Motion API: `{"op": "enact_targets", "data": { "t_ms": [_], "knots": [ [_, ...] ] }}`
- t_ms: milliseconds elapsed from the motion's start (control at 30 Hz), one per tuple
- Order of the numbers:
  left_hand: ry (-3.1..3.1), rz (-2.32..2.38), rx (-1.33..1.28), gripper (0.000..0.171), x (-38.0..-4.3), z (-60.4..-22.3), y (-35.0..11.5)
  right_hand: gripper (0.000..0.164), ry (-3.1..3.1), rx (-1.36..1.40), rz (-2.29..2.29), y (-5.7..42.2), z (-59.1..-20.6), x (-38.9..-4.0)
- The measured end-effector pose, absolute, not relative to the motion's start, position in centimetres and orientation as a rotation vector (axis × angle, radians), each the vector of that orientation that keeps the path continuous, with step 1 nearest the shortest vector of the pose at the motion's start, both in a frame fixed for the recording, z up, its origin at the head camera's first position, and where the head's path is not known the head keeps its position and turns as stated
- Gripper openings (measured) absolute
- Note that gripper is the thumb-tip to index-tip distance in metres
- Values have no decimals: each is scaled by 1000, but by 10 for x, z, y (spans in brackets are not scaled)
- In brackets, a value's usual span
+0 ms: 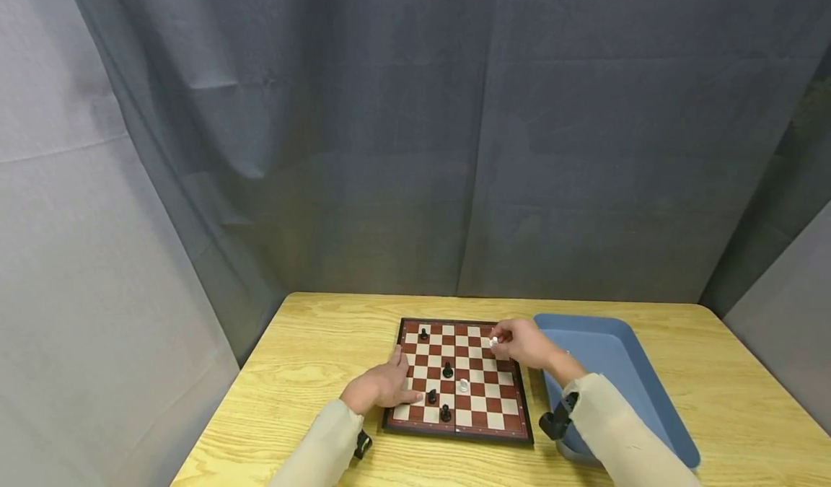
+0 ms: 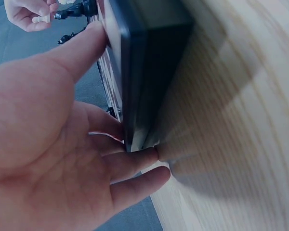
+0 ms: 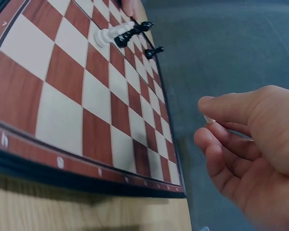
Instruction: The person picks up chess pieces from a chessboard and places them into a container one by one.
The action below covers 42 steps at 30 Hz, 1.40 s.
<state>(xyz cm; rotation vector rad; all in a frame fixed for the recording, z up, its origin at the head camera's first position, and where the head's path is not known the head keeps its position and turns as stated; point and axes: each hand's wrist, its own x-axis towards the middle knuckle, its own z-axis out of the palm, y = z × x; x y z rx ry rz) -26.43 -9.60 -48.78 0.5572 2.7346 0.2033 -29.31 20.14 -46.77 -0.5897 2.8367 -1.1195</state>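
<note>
A red-and-white chessboard (image 1: 477, 363) with a dark rim lies on the table. At its left edge rests my left hand (image 1: 386, 384), the thumb over the top face and the other fingers along the side, as the left wrist view shows. My right hand (image 1: 526, 344) pinches a small white pawn (image 2: 41, 19) between thumb and fingertips above the board's far right part. In the right wrist view, only a sliver of the pawn shows. One white piece (image 1: 464, 385) stands near the middle, close to a black piece (image 1: 448, 370). Other black pieces (image 1: 445, 413) stand on the left half.
A blue-grey tray (image 1: 649, 371) sits right of the board, beneath my right forearm. The wooden table (image 1: 305, 357) reaches back to a dark grey curtain (image 1: 402, 148). Both wrists carry small black cameras.
</note>
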Motion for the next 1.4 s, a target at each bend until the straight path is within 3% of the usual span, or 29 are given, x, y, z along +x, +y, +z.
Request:
{"op": "enact_targets", "data": {
  "t_ms": [767, 1400],
  "knots": [
    [2737, 197, 558, 90, -264, -489, -98, 7, 2918, -546, -1110, 261, -456, -276],
    [2729, 213, 547, 91, -262, -488, -99, 15, 2917, -468, -1080, 303, -463, -264]
  ]
}}
